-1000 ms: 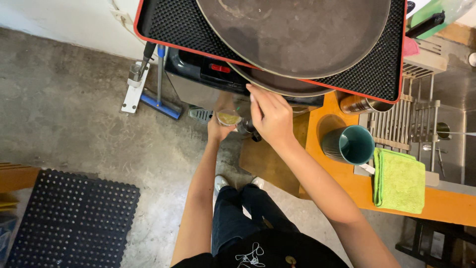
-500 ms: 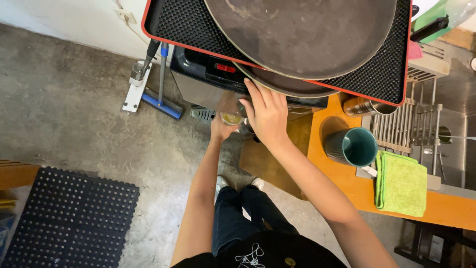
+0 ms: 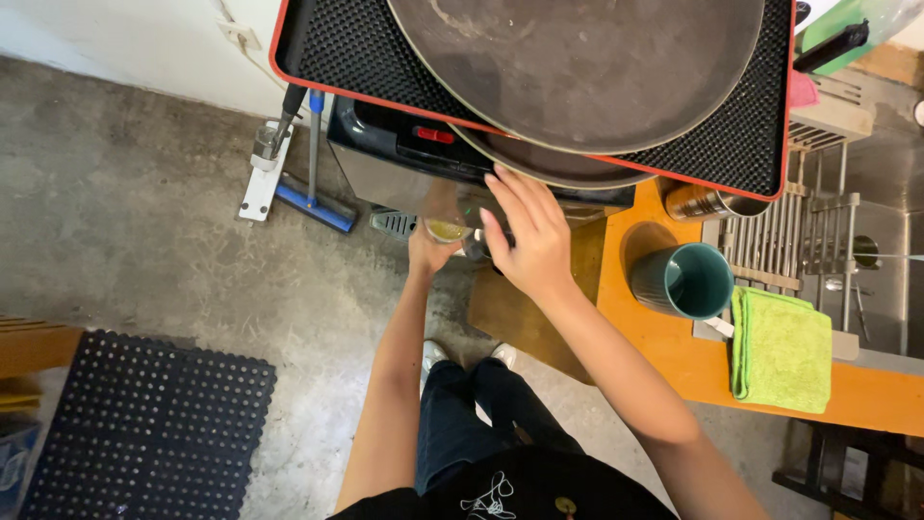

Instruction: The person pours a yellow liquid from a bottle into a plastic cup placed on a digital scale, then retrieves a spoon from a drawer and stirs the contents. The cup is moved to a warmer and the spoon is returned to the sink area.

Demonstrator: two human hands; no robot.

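Left hand (image 3: 428, 252) grips a glass (image 3: 447, 229); right hand (image 3: 527, 236), fingers spread and empty, hovers just beside it.

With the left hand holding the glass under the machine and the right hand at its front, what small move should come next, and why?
Probably keep the glass steady under the dark machine while the right hand works at its front edge. The left hand holds the glass, which seems to hold only a little yellowish liquid. What the right fingers touch is hidden below the trays.
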